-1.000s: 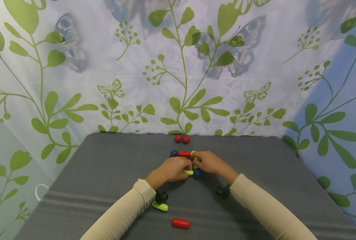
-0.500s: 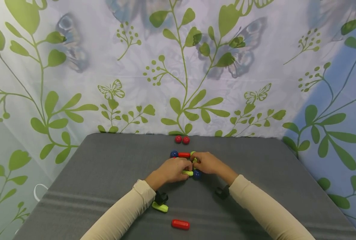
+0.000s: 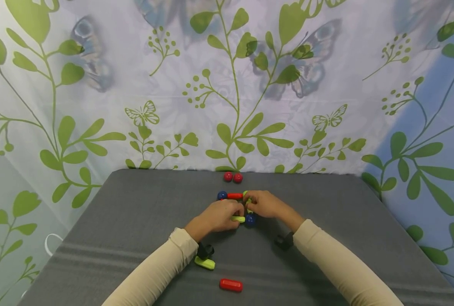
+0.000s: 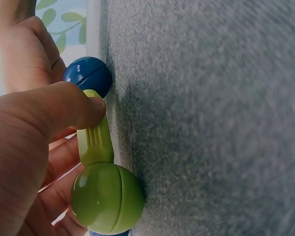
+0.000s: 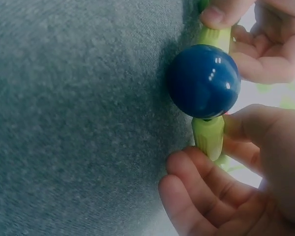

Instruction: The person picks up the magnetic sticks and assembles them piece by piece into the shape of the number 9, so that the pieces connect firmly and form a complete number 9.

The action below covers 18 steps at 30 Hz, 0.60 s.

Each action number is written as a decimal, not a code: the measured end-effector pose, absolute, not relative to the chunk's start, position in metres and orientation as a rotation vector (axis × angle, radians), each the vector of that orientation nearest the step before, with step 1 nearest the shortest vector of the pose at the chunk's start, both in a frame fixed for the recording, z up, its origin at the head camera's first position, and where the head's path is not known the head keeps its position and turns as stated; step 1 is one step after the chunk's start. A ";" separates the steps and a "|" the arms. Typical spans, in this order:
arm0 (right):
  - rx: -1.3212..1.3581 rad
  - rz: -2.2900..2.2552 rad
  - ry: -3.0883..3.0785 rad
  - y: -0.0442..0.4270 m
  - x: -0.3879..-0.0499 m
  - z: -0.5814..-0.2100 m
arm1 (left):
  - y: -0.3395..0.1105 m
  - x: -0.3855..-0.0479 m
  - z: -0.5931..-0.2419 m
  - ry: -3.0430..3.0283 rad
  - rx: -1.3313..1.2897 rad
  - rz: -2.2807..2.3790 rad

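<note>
My left hand pinches a yellow-green rod between thumb and fingers. In the left wrist view that rod joins a blue ball at its far end and a green ball at its near end; part of another blue piece shows below. My right hand holds a second yellow-green rod, which meets the same blue ball from the other side. Beyond the hands, a red rod runs between another blue ball and a yellow-green piece partly covered by my right fingers.
Two red balls lie side by side near the table's back edge. Closer to me are a loose yellow-green rod beside my left wrist strap and a loose red rod. A patterned curtain hangs behind the grey table.
</note>
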State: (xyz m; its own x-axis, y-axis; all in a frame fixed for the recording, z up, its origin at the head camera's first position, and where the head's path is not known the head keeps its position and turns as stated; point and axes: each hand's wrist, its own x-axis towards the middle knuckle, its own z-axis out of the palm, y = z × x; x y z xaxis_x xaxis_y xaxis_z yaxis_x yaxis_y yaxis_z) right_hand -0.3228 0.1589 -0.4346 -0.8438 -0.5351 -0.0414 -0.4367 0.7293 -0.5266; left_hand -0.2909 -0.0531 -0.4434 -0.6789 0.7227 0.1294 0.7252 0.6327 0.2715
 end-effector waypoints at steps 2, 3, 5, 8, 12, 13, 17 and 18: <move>-0.761 -0.769 2.738 0.159 -0.324 -0.435 | -0.054 -0.291 -0.443 -2.838 -1.243 -0.493; -0.755 -0.774 2.733 0.159 -0.324 -0.435 | -0.054 -0.292 -0.443 -2.842 -1.239 -0.499; -0.750 -0.778 2.731 0.158 -0.324 -0.435 | -0.054 -0.292 -0.444 -2.851 -1.231 -0.501; -0.752 -0.782 2.730 0.158 -0.324 -0.436 | -0.055 -0.292 -0.444 -2.862 -1.229 -0.497; -0.745 -0.780 2.730 0.158 -0.324 -0.436 | -0.055 -0.292 -0.443 -2.870 -1.238 -0.490; -0.743 -0.779 2.729 0.158 -0.323 -0.436 | -0.055 -0.293 -0.442 -2.868 -1.250 -0.494; -0.741 -0.779 2.721 0.158 -0.323 -0.435 | -0.059 -0.294 -0.438 -2.859 -1.303 -0.515; -0.741 -0.781 2.719 0.158 -0.323 -0.435 | -0.061 -0.295 -0.436 -2.859 -1.315 -0.525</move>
